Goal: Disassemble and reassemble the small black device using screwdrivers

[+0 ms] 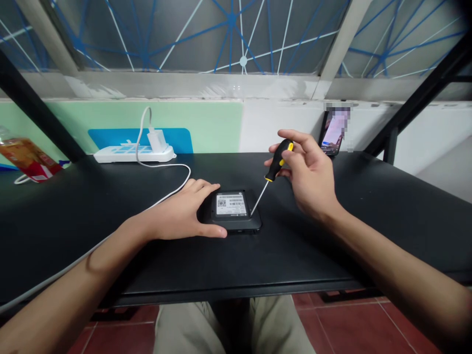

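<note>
A black flat electronic device (239, 224) lies on the black table with a white printed label (230, 203) facing up. My left hand (184, 209) grips its left side, thumb along the near edge and fingers at the far edge. In my right hand (308, 172) is a screwdriver (279, 160) with a black and yellow handle, held between thumb and fingers. Its thin metal shaft slants down to the left, and the tip meets the device near the label's lower right corner. Whether a screw sits under the tip is too small to tell.
A white power strip (121, 154) with a plugged-in charger (157, 141) stands at the back left; its white cable (188, 172) runs behind and under my left arm. A drink bottle (31, 157) is at far left. A phone (334, 132) leans against the wall at back right.
</note>
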### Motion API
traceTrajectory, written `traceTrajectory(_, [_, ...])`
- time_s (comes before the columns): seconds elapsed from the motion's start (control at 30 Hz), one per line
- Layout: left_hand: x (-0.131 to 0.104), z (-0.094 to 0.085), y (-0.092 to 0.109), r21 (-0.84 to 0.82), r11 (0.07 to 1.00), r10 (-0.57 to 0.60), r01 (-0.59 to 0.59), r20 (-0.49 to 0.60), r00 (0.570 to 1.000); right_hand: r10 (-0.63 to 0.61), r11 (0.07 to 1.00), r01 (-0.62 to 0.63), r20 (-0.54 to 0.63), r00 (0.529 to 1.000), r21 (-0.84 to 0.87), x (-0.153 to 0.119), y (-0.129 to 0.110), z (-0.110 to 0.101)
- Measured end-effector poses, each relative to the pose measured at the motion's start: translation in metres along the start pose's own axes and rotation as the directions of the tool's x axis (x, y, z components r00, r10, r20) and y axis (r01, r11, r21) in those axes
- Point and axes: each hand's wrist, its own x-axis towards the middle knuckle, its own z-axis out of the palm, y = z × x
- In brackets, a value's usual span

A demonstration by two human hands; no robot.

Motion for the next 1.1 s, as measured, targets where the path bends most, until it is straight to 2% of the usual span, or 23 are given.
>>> traceTrajectory(0.1, [0.000, 0.000, 0.001, -0.005, 1.000, -0.009, 0.009, 0.002, 1.000, 0.046, 0.998, -0.046, -0.002, 0.999, 0.035, -0.001, 0.000, 0.001])
traceTrajectory(0.2, [-0.001, 0.000, 0.001, -0.004, 1.000, -0.013, 0.013, 0.001, 1.000, 0.031, 0.999, -0.031, 0.020, 0.999, 0.019, -0.003, 0.001, 0.003])
traceTrajectory(0.37, [-0.001, 0.000, 0.001, -0.002, 1.000, -0.009, 0.009, -0.001, 1.000, -0.036, 0.996, 0.038, 0.026, 0.999, -0.079, -0.001, 0.006, 0.000])
traceTrajectory(0.6, [0.001, 0.001, 0.004, 0.007, 1.000, 0.000, 0.000, -0.011, 1.000, -0.165, 0.975, 0.160, -0.022, 0.986, -0.152, 0.004, 0.015, -0.005])
traceTrajectory(0.83, [0.004, 0.008, 0.023, 0.038, 0.996, 0.080, -0.079, -0.037, 0.996, -0.222, 0.955, 0.223, 0.030, 0.975, -0.193, -0.011, 0.008, 0.015])
traceTrajectory(1.1, [0.005, 0.008, 0.030, 0.010, 0.997, 0.077, -0.076, -0.043, 0.996, -0.149, 0.984, 0.154, 0.052, 0.987, -0.092, -0.021, 0.001, 0.029])
